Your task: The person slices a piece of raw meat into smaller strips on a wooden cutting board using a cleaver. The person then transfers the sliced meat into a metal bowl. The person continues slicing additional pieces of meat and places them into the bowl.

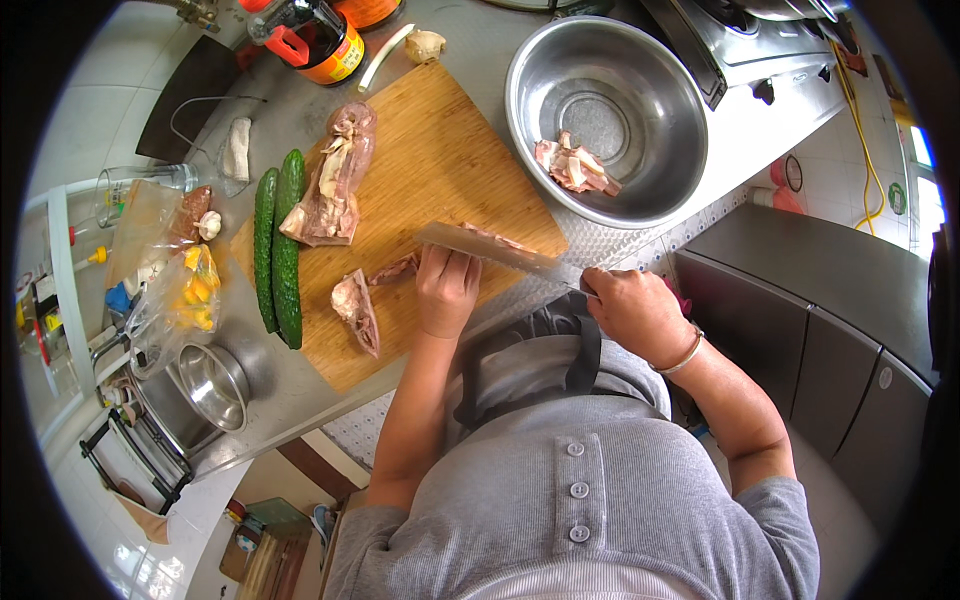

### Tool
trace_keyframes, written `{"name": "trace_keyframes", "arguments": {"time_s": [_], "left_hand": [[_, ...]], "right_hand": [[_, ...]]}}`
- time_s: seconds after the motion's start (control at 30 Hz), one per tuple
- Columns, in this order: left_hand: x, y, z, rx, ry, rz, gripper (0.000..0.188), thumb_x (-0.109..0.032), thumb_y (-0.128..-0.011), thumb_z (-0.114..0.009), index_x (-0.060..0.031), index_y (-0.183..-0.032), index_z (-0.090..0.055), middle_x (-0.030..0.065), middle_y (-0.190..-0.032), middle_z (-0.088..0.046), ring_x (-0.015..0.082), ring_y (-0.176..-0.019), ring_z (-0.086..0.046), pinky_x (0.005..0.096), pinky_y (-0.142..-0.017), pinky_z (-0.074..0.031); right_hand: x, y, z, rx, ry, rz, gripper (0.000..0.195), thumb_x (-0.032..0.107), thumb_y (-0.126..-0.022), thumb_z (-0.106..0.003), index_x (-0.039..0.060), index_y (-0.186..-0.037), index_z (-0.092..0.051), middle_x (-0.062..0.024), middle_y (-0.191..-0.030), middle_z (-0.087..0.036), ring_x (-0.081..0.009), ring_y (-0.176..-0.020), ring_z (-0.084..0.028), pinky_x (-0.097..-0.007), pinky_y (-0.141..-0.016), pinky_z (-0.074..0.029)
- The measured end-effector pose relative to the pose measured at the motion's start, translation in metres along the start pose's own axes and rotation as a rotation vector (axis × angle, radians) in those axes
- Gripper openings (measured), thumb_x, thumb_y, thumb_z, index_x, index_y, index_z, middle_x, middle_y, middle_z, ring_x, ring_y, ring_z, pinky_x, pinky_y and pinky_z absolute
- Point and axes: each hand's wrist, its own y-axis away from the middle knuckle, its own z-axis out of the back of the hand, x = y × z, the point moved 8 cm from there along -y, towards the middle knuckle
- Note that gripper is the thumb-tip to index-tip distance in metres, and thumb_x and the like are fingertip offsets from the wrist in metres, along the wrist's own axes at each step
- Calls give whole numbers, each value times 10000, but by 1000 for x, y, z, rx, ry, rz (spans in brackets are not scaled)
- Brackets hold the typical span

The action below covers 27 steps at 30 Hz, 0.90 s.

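Note:
My right hand [637,304] grips the handle of a Chinese cleaver [502,253]. Its broad blade crosses the wooden cutting board [442,142] by the fingertips of my left hand [448,292]. Curled fingers of that hand press on a strip of raw meat [396,268], which pokes out on the left; the rest is under the hand. Thin slices of meat [499,238] show along the blade's far side. Nearby on the board rest a smaller fatty meat piece [355,311], a large chunk of meat [334,180] and two cucumbers [287,251].
A steel bowl [679,150] holding some meat slices [576,166] stands right of the board. Beyond it is a gas stove [780,56]. Ginger [424,46], a scallion stalk [385,58] and a sauce bottle [330,49] lie behind. Garlic [209,224] and a small steel bowl [214,386] are left.

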Motion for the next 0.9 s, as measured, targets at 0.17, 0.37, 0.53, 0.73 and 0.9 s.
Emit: {"name": "trace_keyframes", "arguments": {"time_s": [0.17,0.37,0.53,0.73,0.9], "left_hand": [[2,0,-2,2,21,11,213,66,-729,-678,36,-940,-660,168,-927,-605,378,-862,-602,431,-760,-521],[7,3,-3,3,36,60,230,58,-718,-685,17,-944,-670,164,-925,-614,364,-859,-610,431,-761,-522],[6,3,-3,37,44,49,233,42,-723,-690,14,-953,-670,171,-939,-621,368,-872,-613,429,-770,-522],[9,6,-4,39,48,96,230,27,-732,-688,16,-961,-668,174,-956,-620,377,-901,-608,433,-793,-518],[10,8,-5,27,7,67,241,29,-726,-687,26,-966,-663,176,-953,-612,382,-920,-600,428,-805,-519]], "right_hand": [[4,-4,-12,-5,2,-13,131,140,-830,-566,27,-890,-591,-177,-660,-630,-355,-622,-645,-452,-591,-525],[5,-14,-21,3,-9,-68,114,156,-829,-574,62,-892,-592,-166,-679,-631,-348,-645,-646,-454,-606,-522],[14,-29,-32,-18,2,-92,131,160,-828,-577,55,-907,-580,-161,-700,-643,-348,-643,-650,-449,-612,-525],[30,-39,-28,-110,-17,-63,135,158,-828,-573,49,-906,-574,-165,-707,-645,-356,-624,-645,-466,-599,-523],[10,-21,-25,-31,-53,-109,132,144,-829,-552,52,-905,-608,-176,-698,-641,-371,-632,-640,-469,-611,-525]]}}
